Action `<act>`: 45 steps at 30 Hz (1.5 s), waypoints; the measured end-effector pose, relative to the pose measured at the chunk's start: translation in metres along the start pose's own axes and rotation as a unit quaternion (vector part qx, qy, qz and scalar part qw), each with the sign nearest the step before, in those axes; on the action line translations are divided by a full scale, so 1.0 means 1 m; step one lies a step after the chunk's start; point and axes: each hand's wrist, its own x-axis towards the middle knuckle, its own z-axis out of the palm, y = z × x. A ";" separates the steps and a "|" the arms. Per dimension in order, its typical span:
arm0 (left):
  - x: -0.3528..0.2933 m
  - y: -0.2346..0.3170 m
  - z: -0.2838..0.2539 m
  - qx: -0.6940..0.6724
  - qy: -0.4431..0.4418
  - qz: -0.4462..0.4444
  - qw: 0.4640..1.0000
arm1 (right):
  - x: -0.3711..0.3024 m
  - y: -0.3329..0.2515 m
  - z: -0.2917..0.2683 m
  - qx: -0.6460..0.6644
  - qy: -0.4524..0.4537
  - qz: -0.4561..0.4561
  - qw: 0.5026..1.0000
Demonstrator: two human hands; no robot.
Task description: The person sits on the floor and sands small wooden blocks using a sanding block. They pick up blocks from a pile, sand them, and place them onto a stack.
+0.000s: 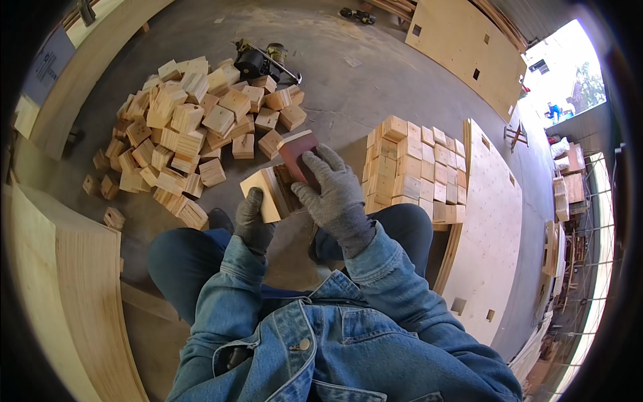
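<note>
In front of my knees, my gloved left hand (254, 225) grips a pale wooden block (262, 190), its thumb lying on the near face. My right hand (335, 195), also in a grey glove, is closed on a reddish-brown sanding block (299, 155) with a paler edge. The sanding block is tilted and sits against or just over the far right side of the wooden block; whether they touch is hard to tell. Part of the wooden block's right side is hidden by my right fingers.
A loose heap of wooden blocks (187, 120) covers the floor ahead on the left. Neatly stacked blocks (418, 164) stand to the right, beside plywood sheets (492, 234). A black and yellow-green power tool (258, 61) lies behind the heap. Thick stacked panels (87, 281) rise at my left.
</note>
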 end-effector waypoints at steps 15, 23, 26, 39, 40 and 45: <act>0.000 0.003 0.012 -0.039 -0.011 0.018 0.999 | -0.017 0.004 -0.003 0.007 0.029 -0.012 0.999; -0.006 0.014 0.023 -0.029 -0.028 0.034 0.999 | -0.035 0.009 0.002 0.034 0.003 -0.037 0.999; 0.000 0.002 -0.001 -0.047 0.029 0.006 0.998 | -0.034 0.027 0.002 0.088 0.064 -0.013 0.994; -0.009 -0.005 0.018 -0.059 0.009 -0.025 0.998 | 0.028 0.012 0.008 0.090 0.075 -0.064 0.991; -0.008 -0.004 0.024 -0.073 0.009 -0.022 0.997 | 0.035 0.011 0.008 0.113 0.070 -0.051 0.990; -0.005 0.001 0.015 -0.090 0.025 0.005 0.996 | -0.022 -0.005 0.007 0.028 0.013 -0.075 0.997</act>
